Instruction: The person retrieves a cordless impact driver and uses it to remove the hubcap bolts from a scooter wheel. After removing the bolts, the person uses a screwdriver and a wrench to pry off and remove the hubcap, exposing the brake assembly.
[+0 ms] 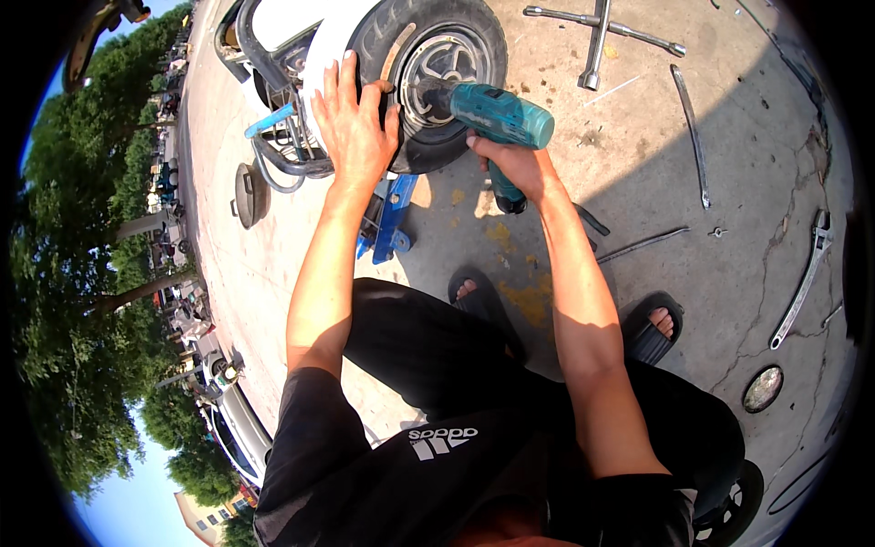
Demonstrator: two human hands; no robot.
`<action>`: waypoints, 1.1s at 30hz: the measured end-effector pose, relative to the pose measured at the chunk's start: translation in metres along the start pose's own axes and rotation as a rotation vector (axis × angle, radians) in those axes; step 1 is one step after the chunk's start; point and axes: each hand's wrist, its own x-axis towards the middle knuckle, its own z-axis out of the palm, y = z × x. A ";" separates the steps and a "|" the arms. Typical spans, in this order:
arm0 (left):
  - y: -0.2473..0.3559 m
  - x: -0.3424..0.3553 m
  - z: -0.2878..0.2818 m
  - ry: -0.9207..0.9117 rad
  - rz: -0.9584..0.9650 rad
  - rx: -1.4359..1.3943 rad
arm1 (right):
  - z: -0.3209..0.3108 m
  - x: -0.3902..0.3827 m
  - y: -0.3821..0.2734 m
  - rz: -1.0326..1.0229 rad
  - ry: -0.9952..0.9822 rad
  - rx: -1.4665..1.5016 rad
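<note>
- The two hands are apart from each other, both in the upper middle of the frame.
- The right hand point(521, 167) is closed around the handle of a teal and black, pistol-shaped power tool point(499, 111), which is right of the upper centre.
- The left hand point(355, 129) has its fingers spread, over the left edge of a wheel with black rubber tyre and grey metal rim point(456, 53); I cannot tell how firmly it presses.
- The nose of the power tool points left, to the centre of this wheel at the top middle; whether it touches a nut, I cannot see.
- Just left of the wheel are a smooth white body panel point(330, 44) and a black tubular metal frame point(264, 56).
- Below the left hand, near the tyre, stands a blue metal jack point(393, 217).
- On the grey concrete ground, at the upper right, lie a silver cross-shaped wheel wrench point(597, 55) and a long silver metal bar point(690, 137).
- Farther to the right lies a silver adjustable wrench point(800, 281), with a dark-rimmed oval object point(763, 389) below it.
- Two black sandals point(652, 330) are on the person's feet, around the middle of the frame.
- Green leafy trees point(77, 246) fill the left side.
</note>
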 end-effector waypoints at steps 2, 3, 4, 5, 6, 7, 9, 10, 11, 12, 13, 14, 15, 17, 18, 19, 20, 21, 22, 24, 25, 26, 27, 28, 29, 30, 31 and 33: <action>0.002 0.000 -0.001 -0.006 -0.002 0.000 | -0.002 -0.001 -0.002 -0.010 -0.012 0.009; 0.003 0.001 -0.002 -0.006 0.002 0.000 | -0.004 -0.001 -0.003 -0.011 -0.021 0.029; 0.004 0.003 -0.003 -0.005 0.005 0.000 | -0.007 -0.002 -0.003 -0.011 -0.030 0.048; 0.005 0.004 -0.003 -0.005 0.009 -0.001 | -0.010 -0.003 -0.003 0.001 -0.029 0.049; 0.008 0.004 -0.004 -0.006 0.007 0.006 | -0.014 -0.005 -0.004 0.013 -0.029 0.050; 0.011 0.004 -0.004 -0.007 0.004 0.013 | -0.019 -0.007 -0.004 0.026 -0.030 0.049; 0.012 0.005 -0.002 0.004 0.009 0.016 | -0.024 -0.008 -0.008 0.049 -0.046 0.052; 0.014 0.004 0.000 0.015 0.010 0.012 | -0.029 -0.011 -0.010 0.063 -0.056 0.048; 0.014 0.002 0.003 0.027 0.008 0.007 | -0.033 -0.016 -0.014 0.106 -0.046 0.050; 0.006 0.003 0.001 0.024 0.030 0.037 | -0.031 -0.018 -0.023 0.126 -0.066 0.065; 0.010 -0.002 0.006 0.004 0.043 0.046 | -0.031 -0.023 -0.029 0.151 -0.088 0.075; 0.006 -0.003 0.004 -0.003 0.061 0.026 | -0.027 -0.027 -0.033 0.183 -0.088 0.115; 0.004 -0.003 -0.003 0.001 0.070 -0.038 | -0.029 -0.022 -0.022 0.171 -0.101 0.102; -0.004 -0.007 -0.008 0.019 0.125 -0.060 | -0.019 -0.027 -0.022 0.183 -0.087 0.256; 0.000 0.005 -0.014 0.019 0.170 -0.075 | -0.029 -0.029 -0.023 0.201 -0.054 0.248; -0.001 0.008 -0.018 0.026 0.226 -0.075 | -0.036 -0.032 -0.025 0.240 -0.068 0.325; -0.006 0.009 -0.014 0.035 0.272 -0.047 | -0.049 -0.031 -0.018 0.182 -0.089 0.356; -0.010 0.003 -0.016 0.035 0.277 -0.072 | -0.052 -0.038 -0.025 0.199 -0.041 0.349; -0.010 0.005 -0.019 0.045 0.296 -0.107 | -0.071 -0.039 -0.020 0.159 -0.063 0.395; 0.014 0.013 -0.024 0.095 0.236 -0.339 | -0.110 -0.047 -0.026 0.062 -0.011 0.401; 0.033 0.023 -0.028 0.114 0.224 -0.463 | -0.132 -0.042 -0.024 0.039 0.020 0.495; 0.061 0.030 -0.035 0.031 0.136 -0.612 | -0.160 -0.046 -0.025 0.016 0.087 0.571; 0.076 0.016 -0.013 -0.091 0.024 -0.778 | -0.169 -0.047 -0.029 -0.030 0.178 0.532; 0.092 0.001 0.008 -0.347 -0.136 -0.946 | -0.177 -0.047 -0.032 -0.038 0.250 0.543; 0.110 -0.021 0.047 -0.529 -0.236 -1.002 | -0.178 -0.048 -0.038 -0.069 0.310 0.526; 0.128 -0.040 0.079 -0.758 -0.413 -1.125 | -0.184 -0.049 -0.037 -0.059 0.351 0.558; 0.144 -0.057 0.114 -0.792 -0.501 -1.154 | -0.189 -0.051 -0.035 -0.074 0.383 0.605; 0.178 -0.051 0.155 -0.791 -0.745 -1.318 | -0.204 -0.065 -0.031 -0.114 0.433 0.641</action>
